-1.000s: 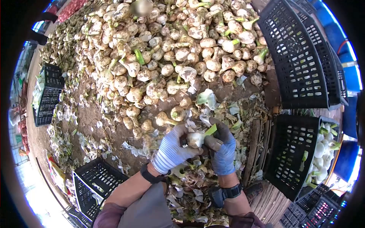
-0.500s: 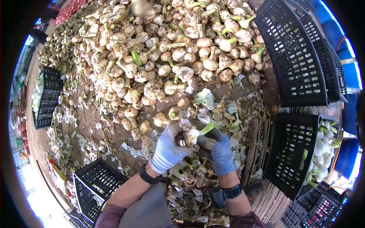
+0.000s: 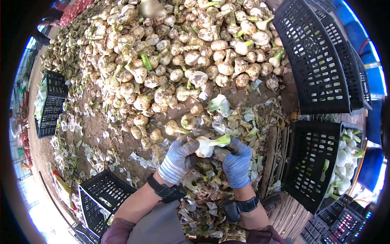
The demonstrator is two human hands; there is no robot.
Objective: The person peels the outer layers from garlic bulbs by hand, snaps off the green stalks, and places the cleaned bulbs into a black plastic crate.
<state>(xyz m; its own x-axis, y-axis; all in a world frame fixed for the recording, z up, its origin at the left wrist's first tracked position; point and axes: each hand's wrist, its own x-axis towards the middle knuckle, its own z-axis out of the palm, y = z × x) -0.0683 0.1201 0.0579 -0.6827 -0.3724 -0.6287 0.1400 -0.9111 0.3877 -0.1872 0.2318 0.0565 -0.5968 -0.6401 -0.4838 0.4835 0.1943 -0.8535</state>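
Observation:
A white bulb (image 3: 205, 147) with a short green stem is held between my two gloved hands. My left hand (image 3: 178, 158) pinches the bulb's left side with thumb and fingers. My right hand (image 3: 235, 158) has its fingers curled at the right, by the green stem; whether it also holds a tool is hidden. Just beyond the hands lie loose unpeeled bulbs (image 3: 172, 127), and a large heap of soiled bulbs (image 3: 162, 61) rises behind them.
A black crate (image 3: 310, 162) with peeled white bulbs (image 3: 343, 166) stands at the right, below stacked tilted crates (image 3: 317, 61). Other black crates stand at the far left (image 3: 53, 105) and lower left (image 3: 107, 191). Dry peelings (image 3: 207, 199) cover the ground beneath my hands.
The bulb has turned and now shows more clean white surface. Both hands have shifted slightly, and more of the green stem is exposed.

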